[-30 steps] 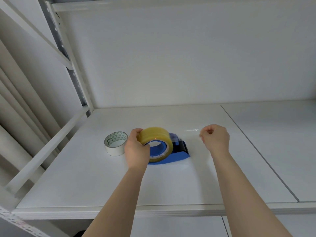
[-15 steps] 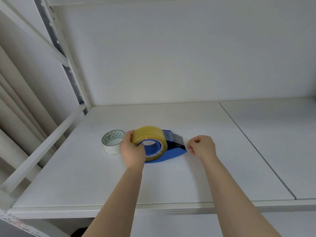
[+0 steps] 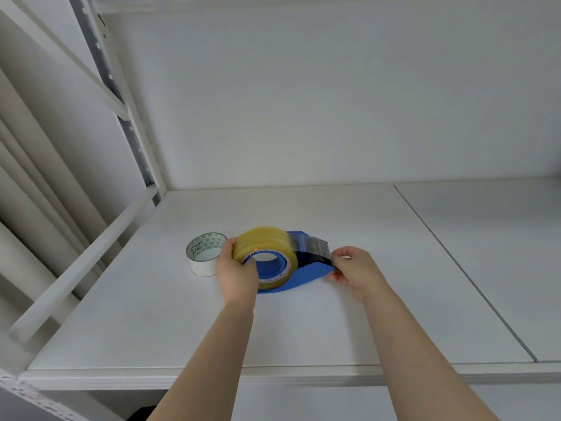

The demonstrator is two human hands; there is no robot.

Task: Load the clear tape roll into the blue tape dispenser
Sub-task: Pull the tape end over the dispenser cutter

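Note:
The clear tape roll (image 3: 264, 242), yellowish in bulk, sits on the blue hub of the blue tape dispenser (image 3: 306, 273), which lies on the white shelf (image 3: 303, 323). My left hand (image 3: 236, 273) grips the roll's left side, thumb on the front face. A loose strip of clear tape (image 3: 312, 249) stretches from the roll's top to the right, over the dispenser's dark front end. My right hand (image 3: 355, 270) pinches the end of that strip at the dispenser's tip.
A smaller white tape roll (image 3: 205, 253) lies flat just left of my left hand. A white rail and perforated upright post (image 3: 133, 141) border the shelf's left side. A seam (image 3: 455, 268) splits the shelf boards at the right.
My right hand has moved left and down with the tape end, from out to the right to the dispenser's tip. The left hand stays on the roll.

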